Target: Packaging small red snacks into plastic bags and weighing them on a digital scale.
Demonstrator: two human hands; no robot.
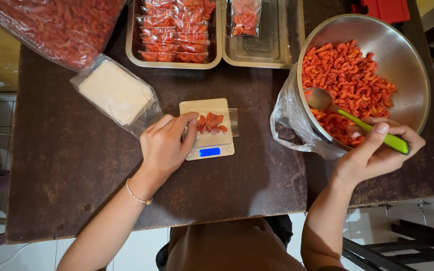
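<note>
My left hand (pixel 166 144) pinches the open end of a small clear bag (pixel 212 123) holding a few red macaroni pieces; the bag lies on a small digital scale (pixel 209 149) with a lit blue display. My right hand (pixel 375 150) grips the green handle of a metal spoon (pixel 357 122), whose bowl rests among the red macaroni snacks (pixel 347 80) in a large steel bowl (pixel 408 75). The spoon's bowl looks empty.
A steel tray (pixel 134 47) at the back holds several filled small bags; a second tray (pixel 282 45) holds one filled bag. A stack of empty clear bags (pixel 116 93) lies left of the scale. A big bag of red snacks (pixel 56 25) sits top left. Dark wooden table (pixel 71 170).
</note>
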